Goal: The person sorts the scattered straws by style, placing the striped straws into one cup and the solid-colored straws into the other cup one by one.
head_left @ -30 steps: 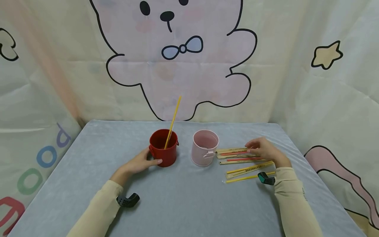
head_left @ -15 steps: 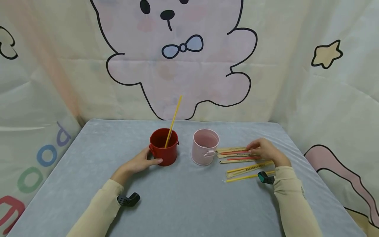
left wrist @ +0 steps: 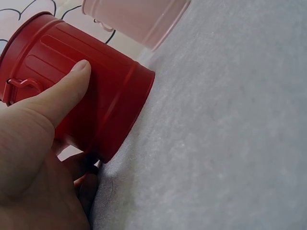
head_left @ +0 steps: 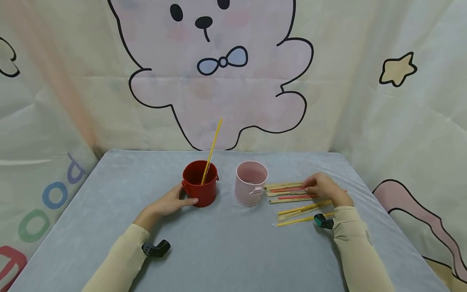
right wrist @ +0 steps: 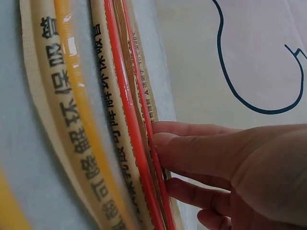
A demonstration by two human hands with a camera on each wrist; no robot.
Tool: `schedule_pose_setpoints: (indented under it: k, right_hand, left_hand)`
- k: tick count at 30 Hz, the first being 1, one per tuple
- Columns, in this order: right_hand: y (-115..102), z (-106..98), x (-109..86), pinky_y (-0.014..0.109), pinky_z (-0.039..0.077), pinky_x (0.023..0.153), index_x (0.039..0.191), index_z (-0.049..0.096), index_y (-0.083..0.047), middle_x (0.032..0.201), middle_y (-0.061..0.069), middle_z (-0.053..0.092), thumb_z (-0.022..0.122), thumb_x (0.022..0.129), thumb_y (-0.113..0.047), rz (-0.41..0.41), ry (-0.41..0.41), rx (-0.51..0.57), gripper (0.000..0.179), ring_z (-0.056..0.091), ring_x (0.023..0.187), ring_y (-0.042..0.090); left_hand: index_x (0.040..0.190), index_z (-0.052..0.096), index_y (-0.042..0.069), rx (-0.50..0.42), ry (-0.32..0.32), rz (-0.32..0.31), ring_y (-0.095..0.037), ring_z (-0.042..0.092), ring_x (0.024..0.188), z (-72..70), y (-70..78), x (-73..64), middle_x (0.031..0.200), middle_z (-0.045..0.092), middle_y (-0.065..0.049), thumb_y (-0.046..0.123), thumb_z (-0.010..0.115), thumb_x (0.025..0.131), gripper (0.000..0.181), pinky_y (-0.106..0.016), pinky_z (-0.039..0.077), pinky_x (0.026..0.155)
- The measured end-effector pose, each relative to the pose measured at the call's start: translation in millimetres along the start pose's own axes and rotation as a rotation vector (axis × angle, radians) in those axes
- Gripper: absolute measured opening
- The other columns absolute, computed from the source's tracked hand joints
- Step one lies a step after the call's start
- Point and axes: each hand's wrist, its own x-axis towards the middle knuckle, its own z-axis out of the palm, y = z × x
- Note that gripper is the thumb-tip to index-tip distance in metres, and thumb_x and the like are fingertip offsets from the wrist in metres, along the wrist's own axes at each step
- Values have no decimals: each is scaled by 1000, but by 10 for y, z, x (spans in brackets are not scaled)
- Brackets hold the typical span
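Note:
My left hand [head_left: 169, 202] holds the red metal bucket [head_left: 206, 195] from its left side. In the left wrist view the thumb lies along the bucket's wall and the other fingers are partly hidden behind its base. A yellow straw [head_left: 213, 150] leans upright inside that bucket. My right hand [head_left: 324, 186] is over the right end of a row of straws, its thumb and forefinger pinching the farthest red straw [right wrist: 140, 81]. Beside it lie a second red straw [right wrist: 127, 100] and paper-wrapped straws with printed lettering [right wrist: 60, 100].
A pink metal bucket [head_left: 245, 187] stands between the red bucket and the straws. Nearer me lie yellow straws [head_left: 296, 221], partly behind the right wrist's camera. A grey-blue cloth [head_left: 233, 251] covers the table, with a printed curtain [head_left: 204, 89] behind it.
The right hand's fingers have drawn together on the far red straw, and a bit of red now shows past the wrist. The left hand stays on the red bucket. The head view shifted slightly.

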Motion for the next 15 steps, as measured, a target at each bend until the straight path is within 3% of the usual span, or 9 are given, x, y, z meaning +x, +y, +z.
schedule_pose_setpoints:
  k: [7, 11, 15]
  right_hand:
    - [-12, 34, 31, 43, 58, 81, 105, 75, 2, 100, 19, 75, 67, 94, -2, 32, 9, -22, 15, 69, 93, 29]
    - [-4, 26, 53, 35, 55, 73, 100, 75, 1, 93, 15, 75, 67, 94, -4, 60, 6, -12, 11, 66, 83, 18]
    - [16, 34, 40, 29, 52, 67, 96, 74, 2, 88, 13, 74, 67, 94, -3, 32, -8, 22, 9, 63, 77, 12]
  left_hand:
    - [158, 23, 5, -34, 0, -23, -42, 23, 149, 0, -30, -17, 160, 32, -19, 27, 71, 95, 81, -69, 21, 120]
    - [158, 24, 6, -29, 4, -16, -41, 23, 149, -4, -30, -4, 161, 33, -18, 26, 70, 95, 81, -68, 21, 121]
    - [158, 23, 5, -22, -3, 4, -42, 24, 149, -3, -31, 10, 161, 32, -19, 25, 70, 95, 80, -69, 20, 121]
